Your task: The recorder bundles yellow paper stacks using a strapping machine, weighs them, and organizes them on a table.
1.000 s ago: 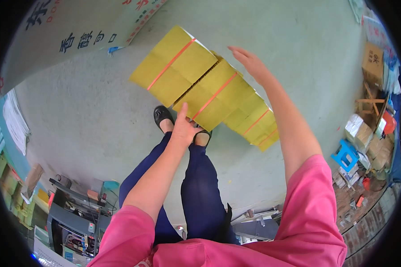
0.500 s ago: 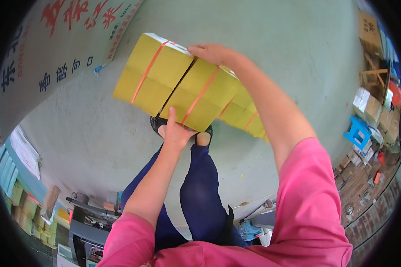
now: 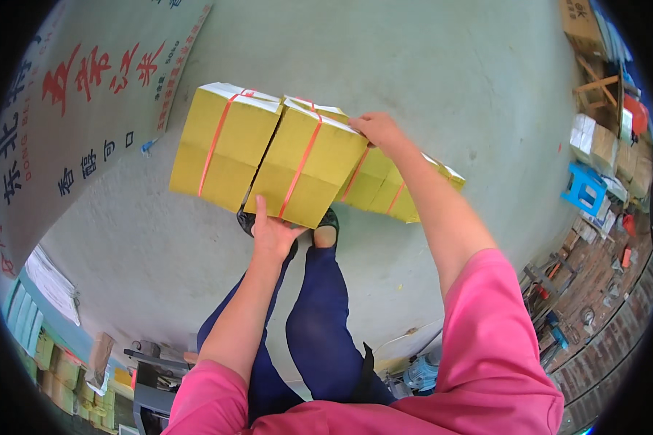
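Observation:
Two thick bundles of yellow paper stand side by side in front of me, a dark gap between them. Around the left bundle [image 3: 214, 156] and the right bundle [image 3: 315, 174] run red straps, and white shows along their far edges. My left hand [image 3: 272, 232] holds the near lower edge of the right bundle, thumb up against its face, other fingers partly hidden underneath. At that bundle's far right corner, my right hand [image 3: 379, 130] grips the edge with bent fingers. More strapped yellow bundles [image 3: 377, 187] lie behind to the right, partly covered by my right forearm.
A large pale sack-like sheet [image 3: 116, 94] with red and dark lettering fills the upper left. On the right are a blue plastic stool [image 3: 585, 187], a cardboard box [image 3: 582, 27] and assorted clutter. Grey machinery [image 3: 156, 391] stands at lower left. My shoes are close behind the bundles.
The two bundles have shifted slightly left and tilted, showing more of their far edges. My right hand has moved from near the gap to the right bundle's far right corner.

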Tool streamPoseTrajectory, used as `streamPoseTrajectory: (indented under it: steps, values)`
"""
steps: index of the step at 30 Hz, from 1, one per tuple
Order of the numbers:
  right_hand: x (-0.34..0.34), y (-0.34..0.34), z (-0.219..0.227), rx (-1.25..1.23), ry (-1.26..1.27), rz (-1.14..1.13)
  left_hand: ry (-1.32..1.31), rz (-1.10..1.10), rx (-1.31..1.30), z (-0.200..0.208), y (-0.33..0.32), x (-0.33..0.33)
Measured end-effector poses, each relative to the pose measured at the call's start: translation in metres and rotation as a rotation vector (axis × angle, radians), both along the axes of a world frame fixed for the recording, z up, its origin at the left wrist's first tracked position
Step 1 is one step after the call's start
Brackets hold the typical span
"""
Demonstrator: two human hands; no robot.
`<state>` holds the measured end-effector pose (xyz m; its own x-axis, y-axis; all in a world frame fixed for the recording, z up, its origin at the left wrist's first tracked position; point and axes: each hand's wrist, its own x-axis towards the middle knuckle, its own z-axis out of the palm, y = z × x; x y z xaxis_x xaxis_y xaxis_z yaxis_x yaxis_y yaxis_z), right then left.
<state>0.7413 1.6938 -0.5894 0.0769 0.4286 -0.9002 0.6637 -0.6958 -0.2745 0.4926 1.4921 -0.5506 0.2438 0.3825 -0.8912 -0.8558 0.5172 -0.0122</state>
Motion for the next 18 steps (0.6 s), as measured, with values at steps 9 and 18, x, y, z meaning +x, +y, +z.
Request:
streamPoseTrajectory:
  steps: [9,18]
  values:
    - [0.017,0.011,0.013,0.359,0.222,0.806,0.008,-0.032,0.016,0.001,0.002,-0.003]
    - [0.010,0.019,0.028,0.404,0.166,1.196,0.033,-0.061,0.018,0.002,0.004,0.003]
